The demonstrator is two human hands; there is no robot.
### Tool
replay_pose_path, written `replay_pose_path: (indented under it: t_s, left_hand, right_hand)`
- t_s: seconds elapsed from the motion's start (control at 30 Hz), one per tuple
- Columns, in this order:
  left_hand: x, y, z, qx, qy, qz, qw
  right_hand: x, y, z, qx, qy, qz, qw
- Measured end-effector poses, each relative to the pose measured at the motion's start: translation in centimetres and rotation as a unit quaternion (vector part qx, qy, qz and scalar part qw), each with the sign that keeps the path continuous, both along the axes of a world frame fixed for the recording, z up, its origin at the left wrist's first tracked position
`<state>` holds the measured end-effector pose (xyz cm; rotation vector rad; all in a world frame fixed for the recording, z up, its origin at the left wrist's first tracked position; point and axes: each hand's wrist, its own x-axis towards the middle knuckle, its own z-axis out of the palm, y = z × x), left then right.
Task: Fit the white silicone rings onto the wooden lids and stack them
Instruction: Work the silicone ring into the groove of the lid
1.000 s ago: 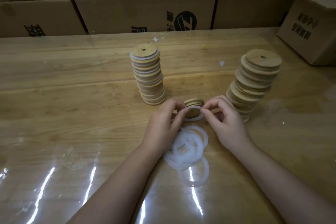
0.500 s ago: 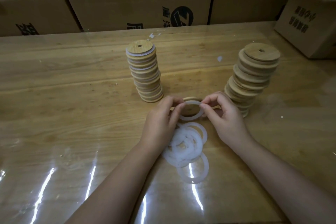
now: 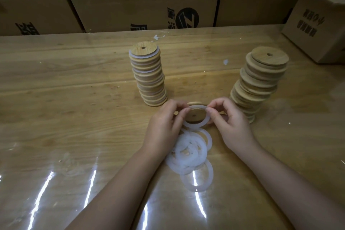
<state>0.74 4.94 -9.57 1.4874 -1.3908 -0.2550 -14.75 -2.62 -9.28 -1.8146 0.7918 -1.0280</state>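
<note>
Cardboard boxes (image 3: 143, 9) wall the back, and one more box (image 3: 317, 24) sits on the right end of the wooden worktop (image 3: 56, 99), which is under glossy clear film with glare streaks. Ringed lid stack (image 3: 149, 76) centre, bare lid stack (image 3: 261, 84) right, loose ring pile (image 3: 188, 153) between the forearms. Left hand (image 3: 164, 129) and right hand (image 3: 233, 123) each pinch a white ring (image 3: 196, 125) over a lid (image 3: 194, 115), between the stacks.

Left hand (image 3: 164, 126); right hand (image 3: 233, 125); pinch grips

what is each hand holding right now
Left hand: pinching the ring over the lid.
Right hand: pinching the same ring.
</note>
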Motion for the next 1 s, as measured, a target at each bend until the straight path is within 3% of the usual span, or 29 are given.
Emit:
replay_pose_path:
  t_s: [1.0]
  left_hand:
    - [0.5,-0.1,1.0,0.031,0.153,-0.014,0.988]
  right_hand:
    - [0.1,0.1,0.2,0.033,0.02,0.003,0.999]
